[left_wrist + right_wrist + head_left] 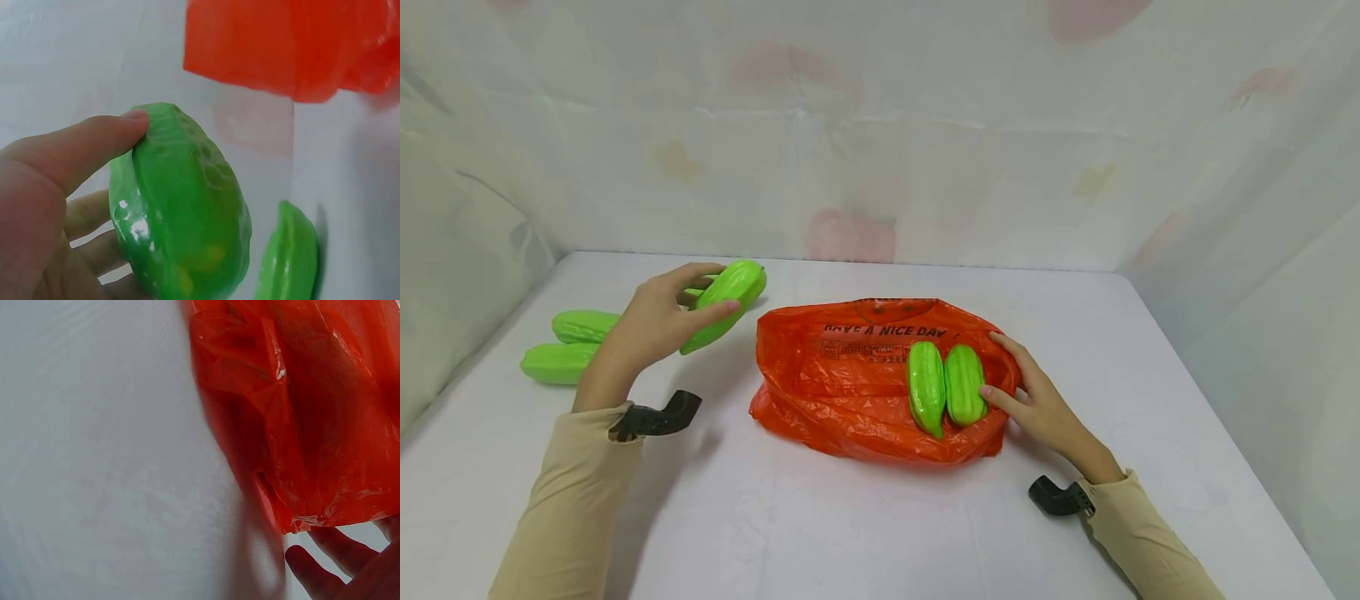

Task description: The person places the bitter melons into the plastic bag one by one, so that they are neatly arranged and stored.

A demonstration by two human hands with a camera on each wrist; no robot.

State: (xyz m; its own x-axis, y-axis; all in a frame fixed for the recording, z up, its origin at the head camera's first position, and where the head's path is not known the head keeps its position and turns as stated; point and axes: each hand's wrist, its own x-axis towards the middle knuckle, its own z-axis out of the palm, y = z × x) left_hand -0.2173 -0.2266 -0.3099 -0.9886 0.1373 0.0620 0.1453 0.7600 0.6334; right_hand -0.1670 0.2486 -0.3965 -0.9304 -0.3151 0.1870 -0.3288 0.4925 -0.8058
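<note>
My left hand (658, 315) grips a bright green bitter melon (730, 300) above the table, left of a red plastic bag (805, 358). In the left wrist view the thumb presses its ridged skin, with the fingers behind. The bag lies with its mouth toward me; two bitter melons, one tapered (927, 383) and one blunt (965, 385), rest side by side in its right part. My right hand (1045, 408) holds the bag's right edge, thumb inside by the blunt melon. In the right wrist view, its fingers (306, 569) show beneath the bag.
Two more bitter melons, an upper one (580, 325) and a lower one (557, 363), lie on the white table (850, 533) at the left, partly behind my left wrist. A patterned pale curtain (880, 167) stands behind the table and along both sides.
</note>
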